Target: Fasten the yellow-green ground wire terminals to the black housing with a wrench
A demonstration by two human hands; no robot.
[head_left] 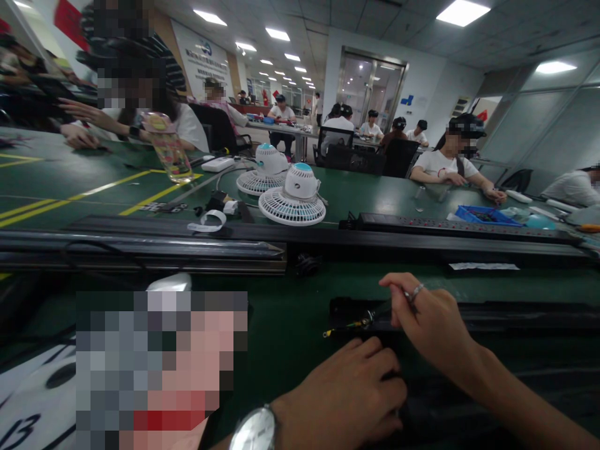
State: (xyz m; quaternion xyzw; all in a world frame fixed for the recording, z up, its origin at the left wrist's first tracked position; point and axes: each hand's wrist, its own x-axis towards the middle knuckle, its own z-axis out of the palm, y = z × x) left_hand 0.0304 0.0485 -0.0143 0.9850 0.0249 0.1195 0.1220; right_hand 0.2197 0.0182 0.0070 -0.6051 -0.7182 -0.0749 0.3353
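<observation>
My left hand (351,390), with a watch on the wrist, lies low in front, its fingers curled towards the dark edge on the right. What they hold, if anything, is hidden. Just beyond it my right hand (429,312), wearing a ring, is bent with its fingers closed together. Whatever is between those fingertips is too unclear to name. Below and left of them, a yellow-green wire (357,324) with a ring terminal (327,334) sticks out near the end of a long black housing (510,315) lying across the table.
Long black and metal profiles (187,250) cross the table ahead, with a black socket strip (445,225) behind. Beyond stand two white fans (295,197), a bottle (169,147) and a blue tray (485,215). Several people sit at tables; a blurred-out patch covers the lower left.
</observation>
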